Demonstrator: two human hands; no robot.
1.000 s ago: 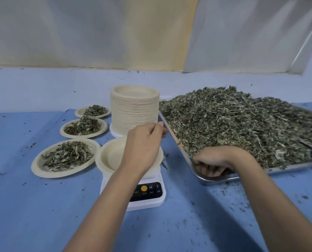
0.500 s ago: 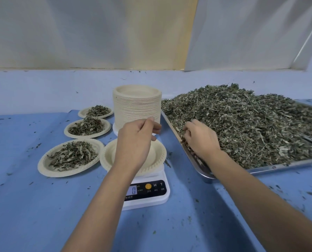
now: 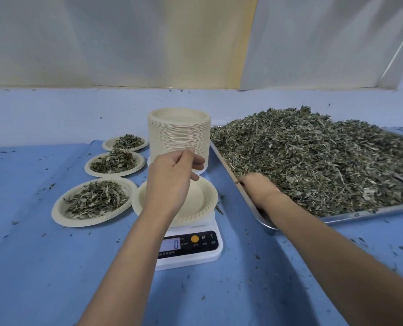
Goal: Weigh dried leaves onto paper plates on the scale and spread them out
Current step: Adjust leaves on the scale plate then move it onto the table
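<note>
A white digital scale point(image 3: 188, 252) stands at the centre of the blue table, its display reading 0. An empty paper plate point(image 3: 207, 201) sits on it. My left hand point(image 3: 172, 180) hovers just above that plate with loosely curled fingers and nothing visible in them. To the right, a metal tray point(image 3: 360, 214) holds a big heap of dried leaves point(image 3: 313, 161). My right hand point(image 3: 259, 187) is pushed into the leaves at the tray's near left edge; its fingers are buried and hidden.
A tall stack of paper plates point(image 3: 179, 135) stands behind the scale, next to the tray. Three plates with leaves lie in a row to the left: near point(image 3: 62, 215), middle point(image 3: 87, 169), far point(image 3: 106, 145). Leaf crumbs dot the blue cover.
My right hand left the tray's near rim, passed over the heap and now digs into the leaves by the left edge. My left hand stays above the empty plate.
</note>
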